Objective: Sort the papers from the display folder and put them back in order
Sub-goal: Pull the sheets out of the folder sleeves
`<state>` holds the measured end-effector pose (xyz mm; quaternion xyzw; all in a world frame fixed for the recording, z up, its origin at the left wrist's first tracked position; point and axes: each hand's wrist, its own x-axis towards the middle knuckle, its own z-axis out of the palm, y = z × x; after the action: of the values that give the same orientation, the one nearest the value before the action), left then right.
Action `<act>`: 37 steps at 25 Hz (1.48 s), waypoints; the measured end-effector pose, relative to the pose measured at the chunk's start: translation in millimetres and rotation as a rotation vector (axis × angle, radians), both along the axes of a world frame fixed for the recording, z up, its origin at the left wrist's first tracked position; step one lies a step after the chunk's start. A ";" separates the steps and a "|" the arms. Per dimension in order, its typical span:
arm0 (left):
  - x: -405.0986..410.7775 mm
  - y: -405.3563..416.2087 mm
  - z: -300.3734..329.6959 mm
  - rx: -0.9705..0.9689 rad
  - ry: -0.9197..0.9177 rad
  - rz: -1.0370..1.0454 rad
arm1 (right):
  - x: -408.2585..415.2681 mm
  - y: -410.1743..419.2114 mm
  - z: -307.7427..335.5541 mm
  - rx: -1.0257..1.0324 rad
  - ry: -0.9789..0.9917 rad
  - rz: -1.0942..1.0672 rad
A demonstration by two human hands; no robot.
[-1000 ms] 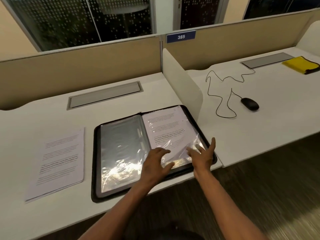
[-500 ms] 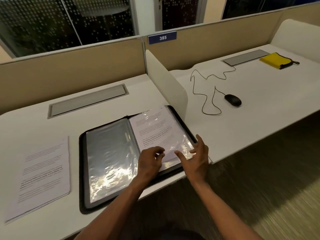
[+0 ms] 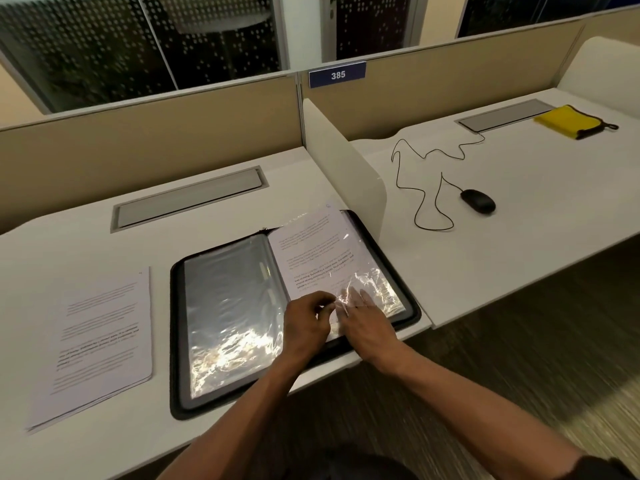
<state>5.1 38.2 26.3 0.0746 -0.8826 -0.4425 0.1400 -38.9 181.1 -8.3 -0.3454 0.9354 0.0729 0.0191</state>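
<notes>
The printed sheet is seen in the display folder, its near edge pinched by the left hand. The slippery sleeve beside that grip is pressed flat under the right hand, fingers spread. The thin, limp sheet is best drawn by its edge

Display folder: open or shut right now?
Open. The display folder lies flat on the desk, both sleeve pages showing, the right one holding a printed sheet under both hands.

Both forearms reach far; left hand curls its fingers in a pinch, right hand lies flat, fingers straight.
</notes>
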 end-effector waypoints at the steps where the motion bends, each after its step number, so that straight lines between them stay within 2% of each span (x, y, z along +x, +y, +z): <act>1: 1.2 -0.8 0.5 0.005 0.009 0.010 | -1.8 -0.8 3.1 0.042 -0.022 0.000; 6: 11.4 -8.5 2.1 0.061 0.045 0.112 | -7.7 7.1 5.5 0.027 -0.074 0.022; 9: 17.5 -11.6 2.6 0.083 0.064 0.138 | -3.0 7.3 7.9 0.110 -0.070 0.081; 13: 19.2 -14.0 2.7 0.111 0.057 0.154 | 9.6 14.5 26.1 0.114 0.004 0.182; 17: 18.7 -10.8 1.8 0.124 0.040 0.108 | 14.2 27.0 28.3 0.145 0.123 0.288; 22: 15.7 -10.0 1.0 0.126 0.022 0.058 | 18.5 46.6 17.1 0.043 0.181 0.319; 29: 16.3 -3.5 -5.3 0.117 -0.020 -0.031 | 24.7 70.9 7.4 -0.050 0.187 0.305; 32: 34.3 -6.6 -16.4 -0.057 0.040 -0.053 | 36.2 77.3 1.9 -0.120 0.154 0.307; 34: 55.3 -11.9 -29.0 -0.241 0.035 -0.243 | 50.1 83.7 -6.8 -0.214 0.110 0.244; 37: 79.8 -15.0 -54.6 -0.608 -0.022 -0.529 | 65.3 97.4 -11.8 -0.461 -0.009 0.158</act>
<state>84.9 23.2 -28.3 -0.1949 -0.9635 -0.1813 0.0274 26.5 278.5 -20.1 -0.4131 0.8973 -0.1428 -0.0622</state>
